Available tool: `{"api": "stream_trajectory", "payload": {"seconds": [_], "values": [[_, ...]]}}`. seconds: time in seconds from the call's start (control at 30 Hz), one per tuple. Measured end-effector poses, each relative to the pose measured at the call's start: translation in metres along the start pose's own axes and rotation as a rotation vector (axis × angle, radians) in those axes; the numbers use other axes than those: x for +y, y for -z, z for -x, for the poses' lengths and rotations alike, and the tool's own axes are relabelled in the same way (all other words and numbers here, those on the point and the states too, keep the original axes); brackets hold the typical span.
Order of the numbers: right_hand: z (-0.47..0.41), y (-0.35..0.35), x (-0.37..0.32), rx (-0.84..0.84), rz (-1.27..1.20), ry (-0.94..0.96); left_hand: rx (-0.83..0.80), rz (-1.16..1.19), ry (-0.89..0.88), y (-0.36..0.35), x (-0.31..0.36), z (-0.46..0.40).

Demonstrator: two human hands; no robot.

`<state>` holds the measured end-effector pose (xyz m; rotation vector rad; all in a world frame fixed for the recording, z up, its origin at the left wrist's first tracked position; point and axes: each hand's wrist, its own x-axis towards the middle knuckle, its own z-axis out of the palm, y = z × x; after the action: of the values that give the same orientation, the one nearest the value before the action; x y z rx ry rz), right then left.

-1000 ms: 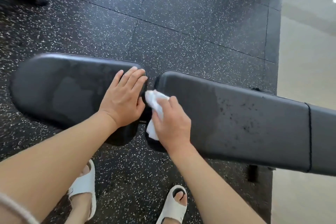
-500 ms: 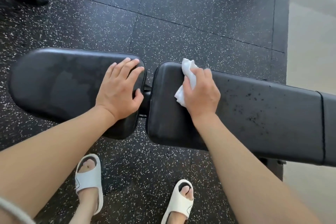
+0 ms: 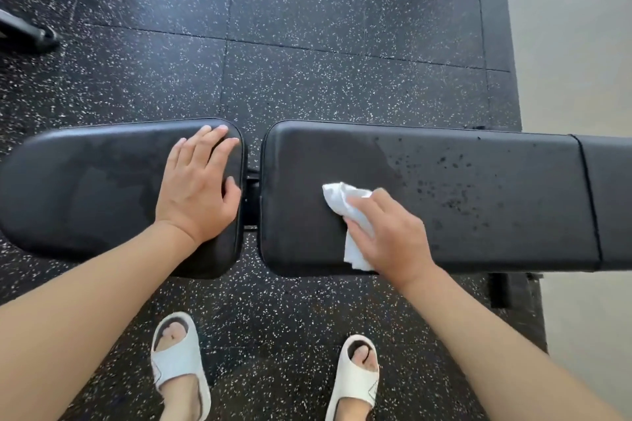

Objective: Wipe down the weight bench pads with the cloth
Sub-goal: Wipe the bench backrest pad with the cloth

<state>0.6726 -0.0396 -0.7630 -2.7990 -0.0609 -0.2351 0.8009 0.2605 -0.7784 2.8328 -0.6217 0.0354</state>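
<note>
A black weight bench lies across the view as two pads with a narrow gap between them. My left hand (image 3: pixel 196 186) rests flat, fingers spread, on the right end of the shorter seat pad (image 3: pixel 85 188). My right hand (image 3: pixel 390 236) holds a crumpled white cloth (image 3: pixel 345 212) against the left part of the long back pad (image 3: pixel 478 202), near its front edge. Dark droplets speckle the back pad to the right of the cloth. Around the cloth the pad shows a smooth damp sheen.
The bench stands on black speckled rubber floor tiles (image 3: pixel 342 44). My feet in white sandals (image 3: pixel 179 362) are just in front of it. A black equipment foot (image 3: pixel 30 34) sits at the far left. Pale flooring (image 3: pixel 574 79) begins at the right.
My right hand with the cloth has slid from the back pad's far left corner toward its near edge and rightward. The left hand has stayed on the seat pad.
</note>
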Motion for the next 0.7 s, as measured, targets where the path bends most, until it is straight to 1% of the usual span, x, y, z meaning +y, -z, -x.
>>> {"api": "stream_trajectory", "payload": {"seconds": [0.13,0.2,0.27,0.4,0.5,0.57,0.7], "values": [[-0.082,-0.017,-0.005,0.056,0.015,-0.303,-0.009,-0.001,0.005,0.000,0.001,0.000],[-0.113,-0.030,-0.023,0.056,0.012,-0.373,-0.010,0.001,0.007,0.000,0.002,0.000],[-0.123,-0.038,-0.047,0.039,-0.013,-0.347,-0.019,-0.002,0.006,0.001,0.002,0.000],[-0.080,-0.037,-0.074,-0.021,-0.050,-0.127,-0.059,0.014,0.022,0.005,0.007,-0.001],[-0.029,-0.028,-0.056,-0.034,-0.082,-0.006,-0.049,0.110,0.087,0.010,0.019,-0.006],[-0.001,-0.020,-0.032,-0.038,-0.093,-0.008,-0.036,0.186,0.091,0.012,0.035,-0.013],[0.022,-0.005,0.016,0.008,-0.039,-0.046,-0.059,0.288,0.010,0.006,0.081,-0.038]]}}
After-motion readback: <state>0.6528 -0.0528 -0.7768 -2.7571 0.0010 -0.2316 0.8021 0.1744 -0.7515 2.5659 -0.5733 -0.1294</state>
